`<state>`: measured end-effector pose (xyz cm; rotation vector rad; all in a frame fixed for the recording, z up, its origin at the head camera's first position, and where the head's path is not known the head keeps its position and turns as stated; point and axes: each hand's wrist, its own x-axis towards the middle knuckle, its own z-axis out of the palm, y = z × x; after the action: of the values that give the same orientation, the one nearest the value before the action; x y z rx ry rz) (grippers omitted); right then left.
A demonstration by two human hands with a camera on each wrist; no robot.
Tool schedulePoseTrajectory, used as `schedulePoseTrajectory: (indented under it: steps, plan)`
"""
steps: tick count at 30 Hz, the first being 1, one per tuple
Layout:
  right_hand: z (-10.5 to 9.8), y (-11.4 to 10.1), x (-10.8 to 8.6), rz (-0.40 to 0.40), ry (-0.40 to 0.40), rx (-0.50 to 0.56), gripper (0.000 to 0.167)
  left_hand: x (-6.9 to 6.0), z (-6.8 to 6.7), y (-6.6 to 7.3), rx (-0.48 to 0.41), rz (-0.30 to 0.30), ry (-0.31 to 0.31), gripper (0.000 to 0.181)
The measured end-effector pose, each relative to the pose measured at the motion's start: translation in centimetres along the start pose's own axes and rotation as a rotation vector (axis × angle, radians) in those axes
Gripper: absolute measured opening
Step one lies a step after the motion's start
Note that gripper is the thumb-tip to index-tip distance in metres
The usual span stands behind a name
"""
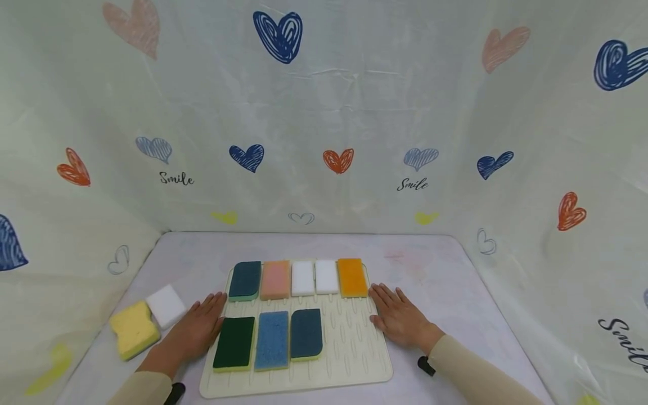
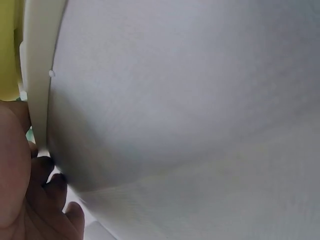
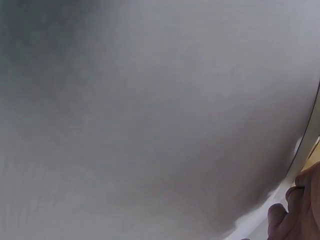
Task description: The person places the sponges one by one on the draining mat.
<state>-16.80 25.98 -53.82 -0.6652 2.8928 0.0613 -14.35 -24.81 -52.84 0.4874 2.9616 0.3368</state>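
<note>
A cream ribbed mat (image 1: 354, 360) lies on the table with two rows of sponges. My left hand (image 1: 202, 320) rests at its left edge and my right hand (image 1: 402, 318) at its right edge, fingers extended and holding no sponge. The back row has a dark teal sponge (image 1: 245, 280), a pink sponge (image 1: 275, 279), two white sponges (image 1: 302, 278) and an orange sponge (image 1: 352, 277). In front lie a dark green sponge (image 1: 234, 343), a blue sponge (image 1: 271, 340) and a slate-blue sponge (image 1: 306, 333). Both wrist views show fingers by the mat's rim (image 2: 40, 65).
Left of the mat, a yellow scalloped sponge (image 1: 134, 329) and a white block (image 1: 166, 306) lie on the pale table (image 1: 430, 264). A white curtain (image 1: 354, 101) printed with hearts stands behind the table and along both sides.
</note>
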Motion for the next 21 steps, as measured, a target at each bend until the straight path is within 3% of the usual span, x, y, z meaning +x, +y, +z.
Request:
schedulePoseTrajectory:
  steps: [10, 16, 21]
  plan:
    - [0.5, 0.1, 0.2, 0.003, 0.003, 0.008, 0.073, 0.3, -0.9, 0.2, 0.033, -0.011, -0.025, 0.058]
    - [0.4, 0.1, 0.2, 0.011, -0.014, 0.008, 0.074, 0.0, -3.0, -0.1, 0.157, 0.013, 0.138, 0.059]
    - [0.3, 0.1, 0.1, 0.011, -0.004, 0.018, 0.073, -0.4, -5.3, -1.7, 0.267, 0.0, 0.232, 0.056]
